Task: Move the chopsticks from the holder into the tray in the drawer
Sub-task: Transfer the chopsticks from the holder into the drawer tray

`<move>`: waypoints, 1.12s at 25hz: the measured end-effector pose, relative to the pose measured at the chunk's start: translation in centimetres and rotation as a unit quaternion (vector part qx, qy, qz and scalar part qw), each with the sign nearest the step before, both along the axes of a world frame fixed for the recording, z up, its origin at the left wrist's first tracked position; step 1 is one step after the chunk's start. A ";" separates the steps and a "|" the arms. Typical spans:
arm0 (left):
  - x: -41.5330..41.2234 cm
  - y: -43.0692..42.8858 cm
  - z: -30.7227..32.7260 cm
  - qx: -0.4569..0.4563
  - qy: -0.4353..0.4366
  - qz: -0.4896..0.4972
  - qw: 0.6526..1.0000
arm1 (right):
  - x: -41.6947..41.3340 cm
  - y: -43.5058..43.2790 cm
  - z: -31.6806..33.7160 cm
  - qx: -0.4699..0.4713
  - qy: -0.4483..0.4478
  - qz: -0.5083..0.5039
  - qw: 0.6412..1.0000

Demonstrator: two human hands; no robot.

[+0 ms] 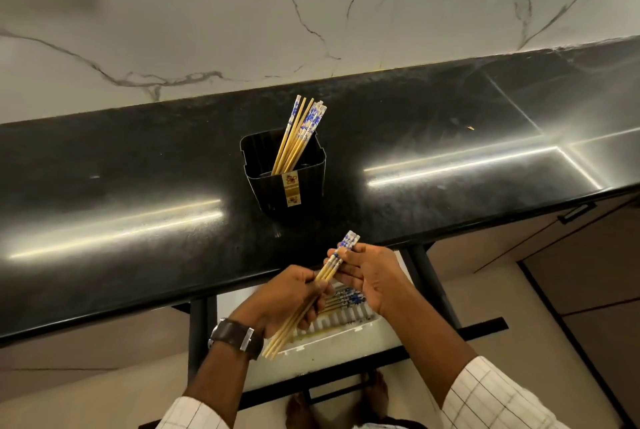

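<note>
Both hands clamp one bundle of chopsticks (313, 293) over the drawer tray (346, 328): left hand (287, 297) mid-shaft, right hand (367, 276) near the patterned tops; light, stiff, slippery (likely to fan); more wait in the holder (284, 169) near the counter's front edge.

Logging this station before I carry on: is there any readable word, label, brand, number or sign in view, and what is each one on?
No text here can be read.
Gold and white sticker on the front of the black chopstick holder: red printed motifs, too small and blurred to read.
Chopsticks in the holder: blue floral pattern on white tops, no lettering visible.
Wristwatch on the left wrist: face turned away, nothing legible.
</note>
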State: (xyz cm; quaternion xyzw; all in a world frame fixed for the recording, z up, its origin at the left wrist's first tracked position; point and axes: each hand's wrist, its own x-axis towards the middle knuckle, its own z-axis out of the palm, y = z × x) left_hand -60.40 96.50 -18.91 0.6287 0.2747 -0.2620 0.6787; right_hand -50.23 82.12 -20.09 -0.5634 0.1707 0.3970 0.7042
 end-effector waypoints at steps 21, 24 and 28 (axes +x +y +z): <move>-3.5 -3.4 -9.2 -0.169 0.113 0.688 0.697 | -0.8 -1.1 -9.1 -0.176 0.211 -0.133 0.952; -3.0 -3.6 -10.3 -0.152 0.137 0.723 0.660 | -0.9 -0.7 -10.0 -0.194 0.222 -0.112 0.949; -2.3 -3.4 -11.7 -0.153 0.146 0.742 0.637 | -0.2 -0.2 -11.6 -0.216 0.250 -0.105 0.938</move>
